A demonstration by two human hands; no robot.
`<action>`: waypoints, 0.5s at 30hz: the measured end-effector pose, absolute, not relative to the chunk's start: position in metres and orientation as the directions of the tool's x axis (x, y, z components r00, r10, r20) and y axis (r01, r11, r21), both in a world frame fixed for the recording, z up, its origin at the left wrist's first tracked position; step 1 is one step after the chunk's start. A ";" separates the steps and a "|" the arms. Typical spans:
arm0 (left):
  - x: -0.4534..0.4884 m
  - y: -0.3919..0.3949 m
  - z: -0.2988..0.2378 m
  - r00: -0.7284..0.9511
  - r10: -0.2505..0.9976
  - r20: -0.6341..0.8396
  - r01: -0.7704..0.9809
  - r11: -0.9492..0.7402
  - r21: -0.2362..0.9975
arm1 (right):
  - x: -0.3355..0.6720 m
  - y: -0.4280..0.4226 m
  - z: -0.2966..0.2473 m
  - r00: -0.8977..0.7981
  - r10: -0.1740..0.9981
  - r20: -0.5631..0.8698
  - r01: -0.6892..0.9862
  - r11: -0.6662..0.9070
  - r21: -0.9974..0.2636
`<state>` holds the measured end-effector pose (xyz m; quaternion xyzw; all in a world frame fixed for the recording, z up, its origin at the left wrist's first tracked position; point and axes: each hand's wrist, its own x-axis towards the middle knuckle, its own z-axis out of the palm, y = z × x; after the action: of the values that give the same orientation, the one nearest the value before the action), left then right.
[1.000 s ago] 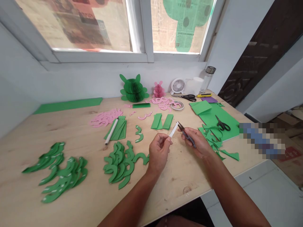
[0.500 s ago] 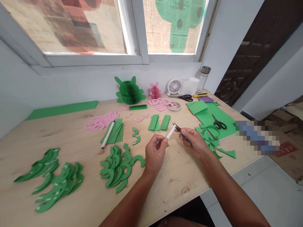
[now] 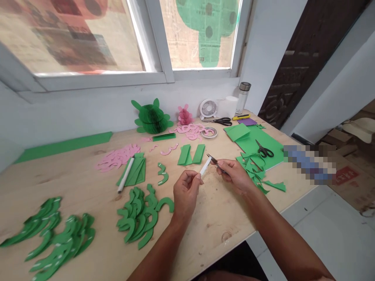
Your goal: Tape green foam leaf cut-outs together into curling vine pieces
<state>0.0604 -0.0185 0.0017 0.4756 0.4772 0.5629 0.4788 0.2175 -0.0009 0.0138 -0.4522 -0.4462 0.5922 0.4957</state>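
Observation:
My left hand (image 3: pixel 186 191) pinches the lower end of a narrow white strip (image 3: pixel 205 167), which looks like tape, above the wooden table. In my right hand (image 3: pixel 235 175) are small dark scissors (image 3: pixel 215 161), with their blades at the strip's upper end. Whether the blades touch the strip is hard to tell. Just beyond the hands lies a folded green paper piece (image 3: pixel 191 155). Left of my left hand are a pile of wavy green paper cutouts (image 3: pixel 137 218) and a single wavy green piece (image 3: pixel 162 174) with white bits on it.
More green cutouts (image 3: pixel 63 242) lie at the front left. A white pen (image 3: pixel 125 175) rests on green paper. Pink cutouts (image 3: pixel 118 157), a green honeycomb paper figure (image 3: pixel 152 117) and a small fan (image 3: pixel 208 109) stand farther back. Black-handled scissors (image 3: pixel 264 150) and green scraps (image 3: pixel 252 171) lie right.
The view has turned slightly, so the table's things sit farther left in it. Both hands keep their hold, the scissors' blades still at the strip's upper end.

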 end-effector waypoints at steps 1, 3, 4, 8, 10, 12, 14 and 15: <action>0.060 -0.019 0.002 -0.089 0.993 0.077 -0.083 -0.084 0.993 | 0.217 -0.001 0.014 -0.097 0.991 -0.094 -0.184 -0.111 -0.977; 0.060 -0.019 0.003 -0.090 0.993 0.072 -0.078 -0.079 0.994 | 0.217 -0.001 0.015 -0.092 0.991 -0.102 -0.185 -0.118 -0.976; 0.061 -0.019 0.003 -0.090 0.994 0.070 -0.075 -0.076 0.994 | 0.217 -0.001 0.015 -0.087 0.990 -0.108 -0.186 -0.122 -0.975; 0.061 -0.019 0.002 -0.092 0.993 0.069 -0.065 -0.075 0.995 | 0.216 -0.001 0.015 -0.068 0.990 -0.120 -0.187 -0.130 -0.974; 0.061 -0.018 0.001 -0.090 0.993 0.077 -0.064 -0.083 0.994 | 0.216 -0.001 0.015 -0.061 0.991 -0.116 -0.181 -0.125 -0.975; 0.061 -0.018 0.000 -0.089 0.992 0.086 -0.062 -0.092 0.994 | 0.217 0.000 0.014 -0.050 0.993 -0.111 -0.168 -0.118 -0.979; 0.060 -0.018 0.000 -0.089 0.992 0.088 -0.060 -0.094 0.994 | 0.217 0.000 0.013 -0.039 0.993 -0.107 -0.151 -0.112 -0.982; 0.060 -0.018 0.000 -0.088 0.992 0.087 -0.060 -0.093 0.994 | 0.217 0.000 0.013 -0.034 0.994 -0.105 -0.145 -0.109 -0.983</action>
<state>0.0605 -0.0179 -0.0003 0.4841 0.4816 0.5587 0.4708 0.2169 -0.0002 0.0126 -0.4814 -0.4410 0.5681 0.5010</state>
